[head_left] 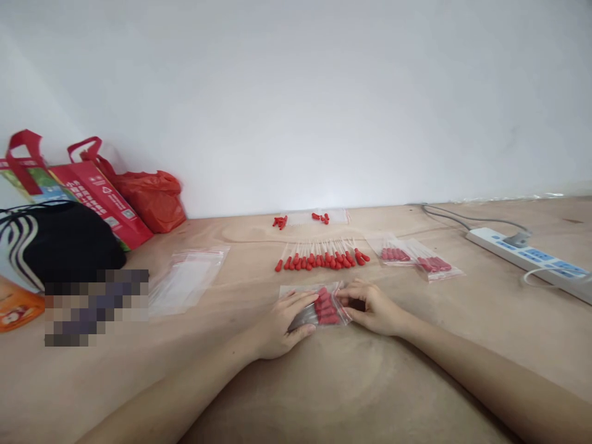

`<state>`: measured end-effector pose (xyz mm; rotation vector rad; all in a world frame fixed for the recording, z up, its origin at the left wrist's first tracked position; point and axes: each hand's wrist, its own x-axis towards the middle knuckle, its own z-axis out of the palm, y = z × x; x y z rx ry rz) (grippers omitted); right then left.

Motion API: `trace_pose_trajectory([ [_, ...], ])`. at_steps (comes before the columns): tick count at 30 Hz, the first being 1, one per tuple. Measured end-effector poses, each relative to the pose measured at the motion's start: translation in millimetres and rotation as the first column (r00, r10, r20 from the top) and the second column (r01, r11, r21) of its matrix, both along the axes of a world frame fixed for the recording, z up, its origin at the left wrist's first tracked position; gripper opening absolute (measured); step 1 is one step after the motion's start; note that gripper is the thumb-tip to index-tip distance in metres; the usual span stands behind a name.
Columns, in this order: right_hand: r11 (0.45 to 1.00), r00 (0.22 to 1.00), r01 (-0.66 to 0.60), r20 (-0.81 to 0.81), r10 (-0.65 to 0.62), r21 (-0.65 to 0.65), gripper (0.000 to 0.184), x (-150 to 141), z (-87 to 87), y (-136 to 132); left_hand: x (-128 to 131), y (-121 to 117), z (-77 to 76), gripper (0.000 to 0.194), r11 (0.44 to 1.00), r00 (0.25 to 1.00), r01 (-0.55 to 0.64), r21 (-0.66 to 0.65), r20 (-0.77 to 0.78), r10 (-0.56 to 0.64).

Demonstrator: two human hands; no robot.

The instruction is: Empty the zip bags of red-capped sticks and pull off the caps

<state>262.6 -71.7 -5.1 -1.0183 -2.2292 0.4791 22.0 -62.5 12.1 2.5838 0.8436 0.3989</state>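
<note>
At my far left an orange packet (16, 305) is lying on the wooden table (240, 394), with a black drawstring bag (74, 240) slumping beside it. Behind that, a patterned shopping bag (41, 179) with a red handle is standing, then a red shopping bag (104, 197) is leaning, and a red plastic bag (155, 200) is sitting by the wall (296, 111). Next, a stack of clear zip bags (189, 277) is lying flat.

My left hand (282, 324) is resting over the left part of a clear zip bag (303, 317) in front of me, fingers stretching nearly straight, thumb spreading away, palm not closing around anything. Inside that bag, red bulbs (326, 306) are lining up in a column between my hands. Beyond it, a row of red-tipped droppers (324, 260) is spreading out, bulbs facing me; farther back, small groups of red bulbs are lying by another clear bag (298, 217).

My right hand (377, 308) is curling loosely at the bag's right edge, leaving a gap between thumb and fingers; I cannot quite tell whether the fingertips are pinching the plastic. Farther right, two filled zip bags (433, 262) are lying just beside each other, and a white power strip (527, 253) is holding a grey plug (517, 239).
</note>
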Motion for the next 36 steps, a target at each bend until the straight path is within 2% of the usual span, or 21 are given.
trace_pose_trajectory([
  [4,0.999,0.997,-0.053,0.050,0.054,-0.012,0.025,3.2,1.9,2.2,0.9,-0.5,-1.5,0.050,0.999,0.999,-0.044,-0.017,-0.016,0.044],
  [6,0.999,0.999,-0.048,0.025,0.048,-0.010,0.028,1.9,4.3,2.3,1.2,-1.4,-0.9,0.050,0.998,0.998,-0.057,-0.027,-0.027,0.056],
  [9,0.997,0.996,-0.070,-0.056,0.068,-0.033,0.024,-3.5,6.9,0.6,1.8,-2.0,0.3,0.050,0.997,0.997,-0.062,-0.043,-0.038,0.060],
  [14,0.991,0.997,0.033,-0.069,-0.042,-0.128,0.024,-11.8,7.7,-1.8,3.5,-1.6,0.8,0.050,0.997,0.998,-0.062,-0.036,-0.024,0.061],
  [18,0.989,0.998,0.055,-0.016,-0.058,-0.138,0.026,-14.3,8.7,-1.1,3.8,-1.2,0.1,0.049,0.998,0.999,-0.052,-0.022,-0.014,0.052],
  [21,0.974,0.997,0.071,-0.028,-0.078,-0.214,0.024,-15.9,8.0,-0.9,2.9,-0.7,-1.4,0.049,0.999,0.999,-0.047,-0.008,-0.007,0.047],
  [24,0.961,0.996,0.015,-0.077,-0.037,-0.275,0.023,-17.5,7.0,-1.1,1.7,0.3,-3.5,0.049,0.999,0.999,-0.044,-0.006,-0.009,0.044],
  [30,0.977,0.997,0.003,-0.072,-0.019,-0.215,0.021,-17.8,8.0,-1.0,0.4,0.8,-6.5,0.049,0.999,0.999,-0.048,-0.010,-0.015,0.048],
  [36,0.920,0.979,-0.085,-0.204,0.005,-0.382,0.022,-16.5,2.3,0.9,0.7,-0.7,-5.3,0.049,0.996,0.996,-0.084,-0.034,-0.034,0.083],
])
